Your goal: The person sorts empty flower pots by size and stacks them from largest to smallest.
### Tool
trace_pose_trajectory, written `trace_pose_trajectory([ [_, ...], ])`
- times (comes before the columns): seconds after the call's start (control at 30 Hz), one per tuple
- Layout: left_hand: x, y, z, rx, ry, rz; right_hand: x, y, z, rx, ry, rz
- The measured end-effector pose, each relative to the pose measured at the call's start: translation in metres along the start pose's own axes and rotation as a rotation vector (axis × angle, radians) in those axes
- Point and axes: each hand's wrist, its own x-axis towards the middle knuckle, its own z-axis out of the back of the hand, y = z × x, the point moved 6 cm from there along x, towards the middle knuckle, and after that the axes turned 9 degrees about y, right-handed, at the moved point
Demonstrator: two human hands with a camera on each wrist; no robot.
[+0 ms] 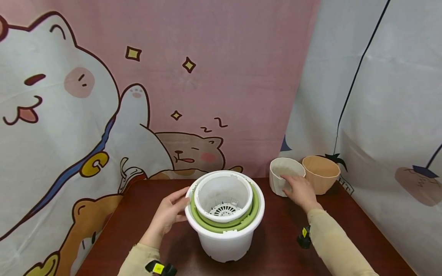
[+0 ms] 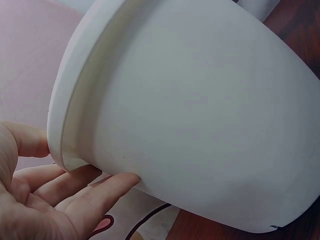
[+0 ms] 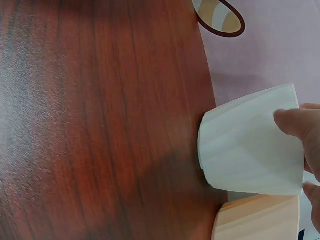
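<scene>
Pale sleeves (image 1: 336, 243) come in from 5 and 7 o'clock, a black wrist device (image 1: 304, 237) with a yellow label beside the right cuff. In front of the person, a large white pot (image 1: 226, 245) stands upright near the middle of the dark red-brown counter (image 1: 269, 245). A green rim (image 1: 214, 229) shows inside it all the way round, and nested within that sits an inner white pot (image 1: 224, 191) whose base (image 1: 224, 209) is slotted. The hands are well apart, each on its own thing. The left hand (image 1: 169, 211) grips the rim of the large white pot at about 9 o'clock, with other fingers bent beneath the lip against the outer wall. The right hand (image 1: 302, 191) pinches the wall of a small white pot (image 1: 277, 184) on its 4 o'clock side, thumb outside and fingertips over the edge. That pot is upright by the far edge of the counter, at 2 o'clock from the large one. At its 3 o'clock, just beside it, is a peach pot (image 1: 321, 180); whether the two touch is hard to tell. Behind everything hangs a printed cloth (image 1: 241, 57), pink toward 12 o'clock, with a big white cartoon cat (image 1: 45, 103) at 10 o'clock.
</scene>
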Motion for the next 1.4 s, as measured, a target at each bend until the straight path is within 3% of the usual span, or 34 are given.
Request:
trace_pose_trajectory([
  [0.2,0.001,0.001,0.001,0.005,0.002,0.003,-0.008,0.001,0.000,-0.022,-0.075,-0.029],
  [0.9,0.002,0.002,0.001,0.005,0.005,0.008,-0.021,0.000,0.002,-0.005,-0.186,-0.093],
  [1.4,0.002,0.002,0.002,0.013,-0.001,0.012,-0.043,0.003,0.019,0.138,-0.142,-0.170],
])
